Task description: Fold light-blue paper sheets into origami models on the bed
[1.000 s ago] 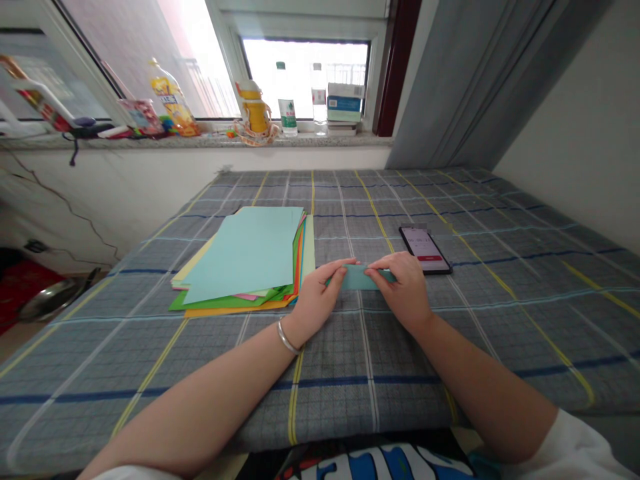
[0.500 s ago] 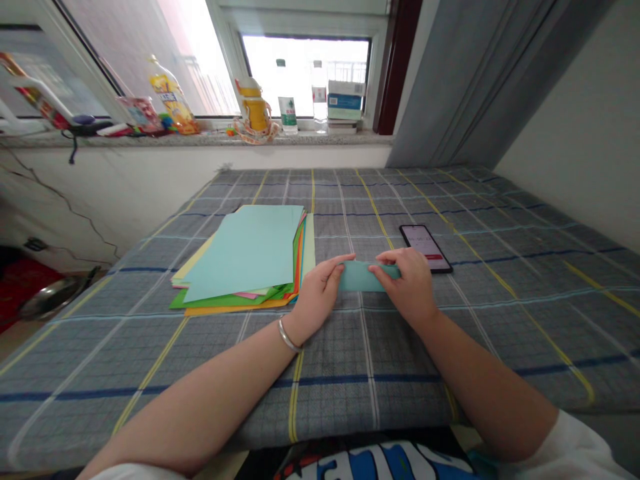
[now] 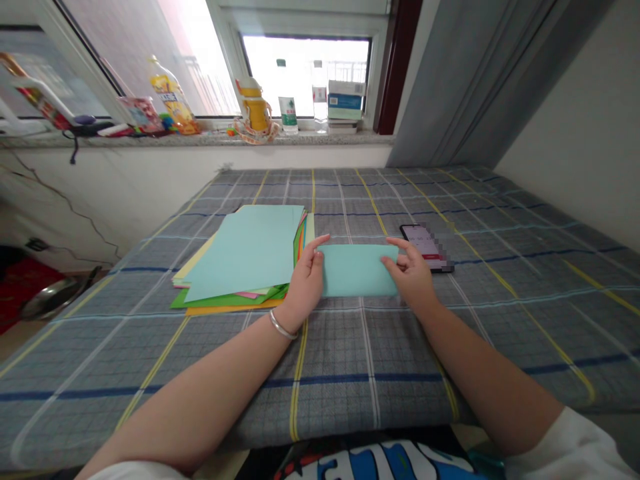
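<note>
A light blue sheet of paper (image 3: 357,270), long and narrow, is stretched between my two hands just above the plaid cloth. My left hand (image 3: 309,272) pinches its left end with the thumb on the near face, and the index finger extends past the upper edge. At the other end, my right hand (image 3: 411,268) grips the upper right corner between thumb and fingers. To the left of my left hand lies a stack of coloured paper (image 3: 247,250) with a light blue sheet on top. A phone (image 3: 423,243) rests just beyond my right hand, partly blurred.
A grey plaid cloth (image 3: 200,373) covers the surface. On the windowsill (image 3: 210,139) stand a yellow cup (image 3: 257,110), a drink bottle (image 3: 173,97), a white-and-green tube (image 3: 288,115), a clear bottle (image 3: 319,97) and stacked boxes (image 3: 345,103). A grey curtain (image 3: 465,80) hangs at right.
My hands have moved apart, the left one going further left. The light blue paper between them now shows a taller, wider face than the earlier narrow strip.
</note>
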Available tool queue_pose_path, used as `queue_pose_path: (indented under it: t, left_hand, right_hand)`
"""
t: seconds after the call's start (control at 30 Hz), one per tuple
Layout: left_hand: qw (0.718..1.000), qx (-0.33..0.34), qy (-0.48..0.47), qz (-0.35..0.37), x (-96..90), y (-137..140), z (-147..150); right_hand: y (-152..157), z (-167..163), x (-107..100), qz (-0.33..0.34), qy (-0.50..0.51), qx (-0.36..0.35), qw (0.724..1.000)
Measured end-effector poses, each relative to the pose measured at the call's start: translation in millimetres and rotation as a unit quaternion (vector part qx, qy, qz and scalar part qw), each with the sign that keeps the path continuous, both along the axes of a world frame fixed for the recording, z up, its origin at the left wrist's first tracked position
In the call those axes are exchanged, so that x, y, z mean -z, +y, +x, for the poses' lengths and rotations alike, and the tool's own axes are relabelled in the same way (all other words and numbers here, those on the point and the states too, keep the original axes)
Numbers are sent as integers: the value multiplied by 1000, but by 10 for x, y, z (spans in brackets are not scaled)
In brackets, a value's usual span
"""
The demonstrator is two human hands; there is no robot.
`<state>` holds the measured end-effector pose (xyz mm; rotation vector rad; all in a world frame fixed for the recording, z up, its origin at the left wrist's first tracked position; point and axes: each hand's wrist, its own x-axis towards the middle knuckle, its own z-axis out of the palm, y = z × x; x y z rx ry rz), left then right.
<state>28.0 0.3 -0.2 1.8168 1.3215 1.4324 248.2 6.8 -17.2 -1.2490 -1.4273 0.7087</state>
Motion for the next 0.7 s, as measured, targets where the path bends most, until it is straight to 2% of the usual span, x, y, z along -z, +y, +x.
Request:
queue_pose_path:
  t: [0.1, 0.27, 0.4, 0.6, 0.7]
  left_hand:
    - [1000, 4, 11, 10, 28, 11, -12]
    - [999, 19, -9, -45, 59, 19, -15]
    - [997, 33, -36, -62, 85, 45, -22]
    - [986, 61, -109, -115, 51, 68, -27]
    - [983, 59, -113, -131, 60, 104, -47]
  right_hand:
    - [-23, 1, -6, 6, -9, -8, 1000]
    - [-34, 4, -2, -3, -4, -10, 1000]
    - [-30, 9, 3, -13, 5, -25, 1000]
    - [-31, 23, -22, -27, 26, -23, 999]
    - [-11, 31, -22, -40, 30, -39, 998]
